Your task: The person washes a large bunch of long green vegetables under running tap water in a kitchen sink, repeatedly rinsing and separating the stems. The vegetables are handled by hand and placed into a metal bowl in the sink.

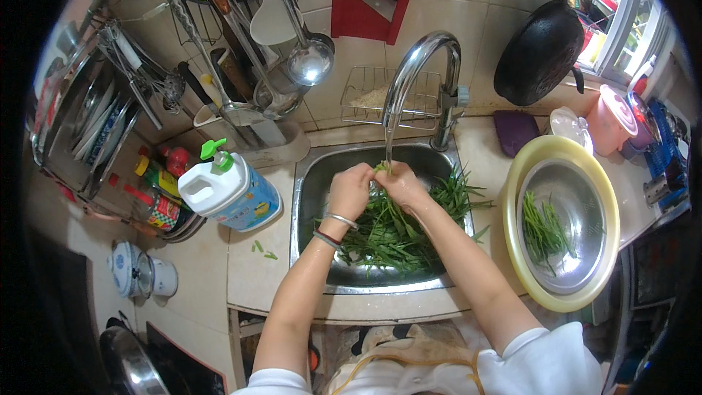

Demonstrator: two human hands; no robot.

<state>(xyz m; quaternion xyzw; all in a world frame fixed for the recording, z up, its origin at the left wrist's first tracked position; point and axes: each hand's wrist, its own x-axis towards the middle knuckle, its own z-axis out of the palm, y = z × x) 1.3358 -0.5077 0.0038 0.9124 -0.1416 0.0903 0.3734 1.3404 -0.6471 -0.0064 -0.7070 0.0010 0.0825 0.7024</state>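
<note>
Water runs from the chrome faucet [421, 60] onto my two hands, which meet over the stainless steel sink [378, 288]. My left hand [351, 188] pinches the pale stem ends of some leafy greens. Right beside it, my right hand [400, 182] grips the same stems, its fingertips nearly touching the left ones. Long green leaves [395, 236] hang below the hands and cover much of the basin, some of them lying over its right rim. To the right, a metal strainer bowl [589, 241] with a small bunch of green stems [543, 227] sits inside a yellow basin [518, 263].
A white detergent jug [230, 192] with a green pump stands left of the sink, near small stem scraps [264, 250]. Behind are hanging ladles [311, 60], a wire rack [390, 96] and a black frying pan [540, 52]. A purple pad [516, 133] and pink container [611, 119] are at right.
</note>
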